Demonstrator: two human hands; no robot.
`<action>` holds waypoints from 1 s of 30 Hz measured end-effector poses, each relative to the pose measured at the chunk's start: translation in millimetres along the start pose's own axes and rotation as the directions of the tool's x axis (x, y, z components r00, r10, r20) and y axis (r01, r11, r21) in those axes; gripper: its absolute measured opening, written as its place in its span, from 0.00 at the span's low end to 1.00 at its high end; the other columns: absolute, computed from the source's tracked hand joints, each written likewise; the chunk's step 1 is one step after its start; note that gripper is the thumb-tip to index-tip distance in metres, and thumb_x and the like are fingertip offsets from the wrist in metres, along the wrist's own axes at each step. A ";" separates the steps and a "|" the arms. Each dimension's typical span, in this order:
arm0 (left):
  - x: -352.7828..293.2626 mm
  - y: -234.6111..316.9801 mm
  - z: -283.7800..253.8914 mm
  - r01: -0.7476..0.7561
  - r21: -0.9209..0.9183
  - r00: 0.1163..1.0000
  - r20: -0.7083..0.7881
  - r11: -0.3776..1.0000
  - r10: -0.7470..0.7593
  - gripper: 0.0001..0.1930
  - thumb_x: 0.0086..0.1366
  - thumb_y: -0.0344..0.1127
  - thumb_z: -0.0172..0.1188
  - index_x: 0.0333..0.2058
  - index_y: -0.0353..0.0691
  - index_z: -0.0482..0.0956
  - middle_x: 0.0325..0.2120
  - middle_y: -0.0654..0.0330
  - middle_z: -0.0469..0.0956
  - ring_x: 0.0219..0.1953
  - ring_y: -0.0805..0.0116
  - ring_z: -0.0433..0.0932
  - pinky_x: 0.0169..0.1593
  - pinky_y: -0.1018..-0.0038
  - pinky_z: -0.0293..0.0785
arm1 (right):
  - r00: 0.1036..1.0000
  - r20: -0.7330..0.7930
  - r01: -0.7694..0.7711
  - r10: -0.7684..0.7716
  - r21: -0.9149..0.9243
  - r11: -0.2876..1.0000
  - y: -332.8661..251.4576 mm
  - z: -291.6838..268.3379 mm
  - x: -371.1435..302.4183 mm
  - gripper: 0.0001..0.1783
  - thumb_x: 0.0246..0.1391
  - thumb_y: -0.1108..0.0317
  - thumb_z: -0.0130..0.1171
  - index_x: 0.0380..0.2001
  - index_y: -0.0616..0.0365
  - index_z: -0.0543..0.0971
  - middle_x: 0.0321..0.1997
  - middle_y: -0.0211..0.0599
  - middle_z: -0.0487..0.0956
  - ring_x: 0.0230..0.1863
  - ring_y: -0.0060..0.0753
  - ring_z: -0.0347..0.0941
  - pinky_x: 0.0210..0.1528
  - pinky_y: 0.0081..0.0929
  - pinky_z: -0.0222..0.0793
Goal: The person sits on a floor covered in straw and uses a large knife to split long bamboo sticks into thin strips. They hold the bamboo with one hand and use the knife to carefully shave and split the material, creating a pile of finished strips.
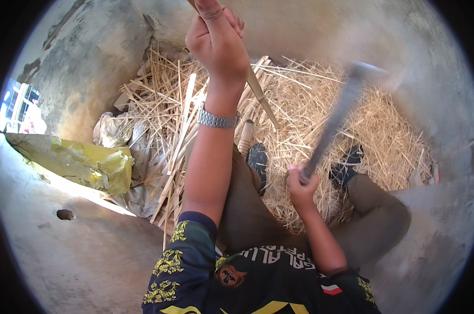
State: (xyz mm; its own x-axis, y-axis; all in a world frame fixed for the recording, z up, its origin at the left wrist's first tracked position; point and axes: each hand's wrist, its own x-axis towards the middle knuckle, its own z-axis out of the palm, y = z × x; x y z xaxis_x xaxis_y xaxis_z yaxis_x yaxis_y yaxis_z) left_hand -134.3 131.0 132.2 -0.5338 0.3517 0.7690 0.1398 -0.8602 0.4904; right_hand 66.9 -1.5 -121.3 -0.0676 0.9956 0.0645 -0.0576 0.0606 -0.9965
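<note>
My left hand point(218, 44) is raised high at the top of the view, its fingers closed round a bamboo stick point(262, 98). That stick slants down behind my wrist to the right, its lower end above the shavings. Lower right, my right hand point(302, 188) grips a long grey machete point(334, 118), which points up and away from me. Motion smears the blade, so its exact shape is unclear. Between my feet and beyond them lies a thick heap of pale bamboo shavings point(300, 104).
Long split bamboo strips point(182, 115) pile up at the left. A short bamboo piece point(245, 135) stands beside my shoe point(257, 161). A yellow sack point(98, 162) lies against the left side. Concrete walls point(96, 57) close in around, and the left floor has a hole point(66, 214).
</note>
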 end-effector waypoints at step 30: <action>-21.9 12.7 24.4 0.057 -0.028 0.990 0.129 0.998 -0.053 0.33 0.71 0.65 0.50 0.21 0.39 0.66 0.14 0.65 0.64 0.17 0.75 0.64 0.24 0.77 0.63 | 0.703 0.045 -0.711 0.710 -0.003 0.704 31.6 -15.2 13.6 0.11 0.56 0.66 0.62 0.27 0.55 0.70 0.14 0.24 0.65 0.10 0.19 0.59 0.12 0.23 0.57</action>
State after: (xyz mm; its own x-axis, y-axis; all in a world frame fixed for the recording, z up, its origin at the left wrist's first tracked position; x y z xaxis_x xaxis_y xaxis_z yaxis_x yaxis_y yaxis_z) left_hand -100.5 121.3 131.6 -0.4281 0.4413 0.7887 0.0862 -0.8488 0.5217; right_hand 79.3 15.1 -152.7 -0.1332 0.7396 -0.6597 0.0101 -0.6646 -0.7472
